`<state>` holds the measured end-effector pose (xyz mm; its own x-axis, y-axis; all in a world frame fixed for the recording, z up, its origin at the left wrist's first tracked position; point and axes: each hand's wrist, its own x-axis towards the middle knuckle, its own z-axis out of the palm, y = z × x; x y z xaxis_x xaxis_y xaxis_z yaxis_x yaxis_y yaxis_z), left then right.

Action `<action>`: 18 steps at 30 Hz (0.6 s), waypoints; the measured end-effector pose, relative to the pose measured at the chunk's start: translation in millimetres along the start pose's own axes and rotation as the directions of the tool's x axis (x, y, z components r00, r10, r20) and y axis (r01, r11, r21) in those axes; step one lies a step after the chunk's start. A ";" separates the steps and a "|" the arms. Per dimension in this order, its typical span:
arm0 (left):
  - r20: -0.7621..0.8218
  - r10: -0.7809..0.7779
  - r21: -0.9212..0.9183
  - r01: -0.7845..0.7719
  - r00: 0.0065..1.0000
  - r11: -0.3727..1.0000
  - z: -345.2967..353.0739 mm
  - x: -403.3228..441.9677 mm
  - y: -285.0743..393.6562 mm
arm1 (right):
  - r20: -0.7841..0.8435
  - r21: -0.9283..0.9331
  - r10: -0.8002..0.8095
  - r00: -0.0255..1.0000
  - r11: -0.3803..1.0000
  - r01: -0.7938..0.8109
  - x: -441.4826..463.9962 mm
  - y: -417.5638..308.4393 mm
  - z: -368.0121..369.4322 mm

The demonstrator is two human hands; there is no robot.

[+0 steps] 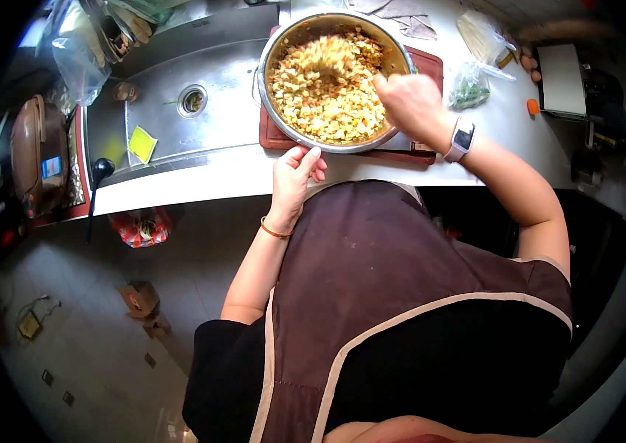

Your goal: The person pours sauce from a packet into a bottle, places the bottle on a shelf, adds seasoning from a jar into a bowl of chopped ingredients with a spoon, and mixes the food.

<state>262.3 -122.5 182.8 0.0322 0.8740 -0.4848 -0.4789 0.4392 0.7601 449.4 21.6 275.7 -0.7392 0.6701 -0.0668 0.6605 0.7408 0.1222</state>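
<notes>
A large metal bowl point(280, 127) full of chopped yellow, white and orange food point(335, 111) rests on a reddish-brown cutting board point(434, 70). The bowl's near rim is pinched between the thumb and fingers of my left hand point(299, 177). Over the bowl's right side, my right hand point(412, 107) is closed in a fist; whatever it grips is hidden or blurred. Some food in the upper middle of the bowl is smeared by motion.
Left of the bowl lies a metal sink point(161, 96) with a yellow-green cloth point(142, 145) and a black ladle point(102, 170) near its edge. Plastic bags point(469, 87), a grey cloth point(401, 16) and an orange piece point(533, 107) are on the counter's right part.
</notes>
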 end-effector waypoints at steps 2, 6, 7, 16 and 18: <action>-0.007 0.004 0.007 -0.003 1.000 1.000 1.3 -1.9 0.4 | -0.089 -0.016 -0.050 0.995 0.999 0.049 14.2 15.9 -2.5; 0.004 0.024 0.001 -0.024 1.000 1.000 1.1 -1.6 -2.4 | -0.202 0.032 -0.133 0.970 0.989 0.142 47.3 16.6 23.1; -0.003 0.021 0.007 -0.021 1.000 1.000 0.1 -1.2 -3.0 | -0.032 -0.023 -0.187 0.982 0.982 0.187 52.7 9.7 27.0; 0.001 0.031 -0.013 -0.031 1.000 0.999 -2.4 -0.3 -2.5 | 0.179 -0.195 -0.368 0.912 0.896 0.399 -18.6 31.1 -45.7; -0.006 0.026 -0.024 -0.026 1.000 0.999 -2.0 -1.2 -2.6 | 0.262 -0.157 -0.268 0.927 0.936 0.315 -36.4 25.6 -62.0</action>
<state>261.8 -125.1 180.6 0.0142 0.8836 -0.4679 -0.5002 0.4115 0.7619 485.0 13.3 342.6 -0.8280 0.4349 -0.3540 0.3650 0.8972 0.2485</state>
